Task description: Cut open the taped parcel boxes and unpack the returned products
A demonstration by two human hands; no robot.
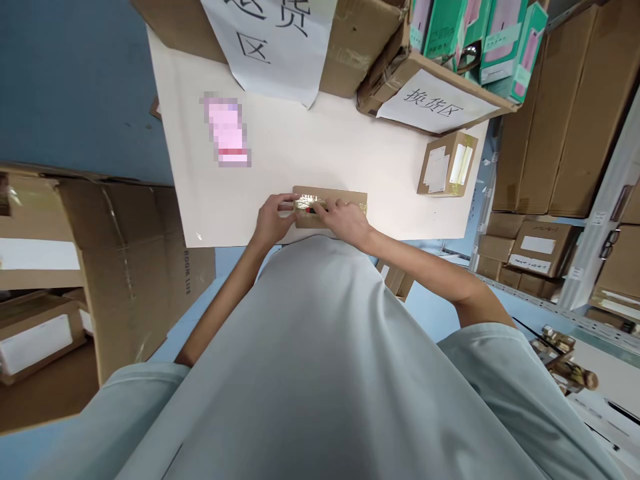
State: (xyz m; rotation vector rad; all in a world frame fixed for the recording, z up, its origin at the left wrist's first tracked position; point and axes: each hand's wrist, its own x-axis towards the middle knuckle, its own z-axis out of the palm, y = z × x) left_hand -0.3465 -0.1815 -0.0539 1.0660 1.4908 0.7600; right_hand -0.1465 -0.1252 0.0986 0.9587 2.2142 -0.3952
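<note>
A small brown cardboard box [356, 197] with shiny clear tape along its top lies at the near edge of the white table, in front of my body. My left hand [274, 220] grips its left end, fingers at the top edge and thumb lower down. Over the middle and right of the box is my right hand [347, 221], its fingers closed around a small black-and-red tool [311, 210]. The tool's tip points left along the taped top. My right fingers cover most of it, so its exact kind is hard to make out.
A pink, blurred-out item [227, 130] lies on the table's left. Another taped box [447, 165] stands at the right. Behind are large cartons with handwritten paper signs [280, 40], one holding green-and-pink boxes [500, 47]. An open carton [135, 267] is at left, shelves [570, 267] at right.
</note>
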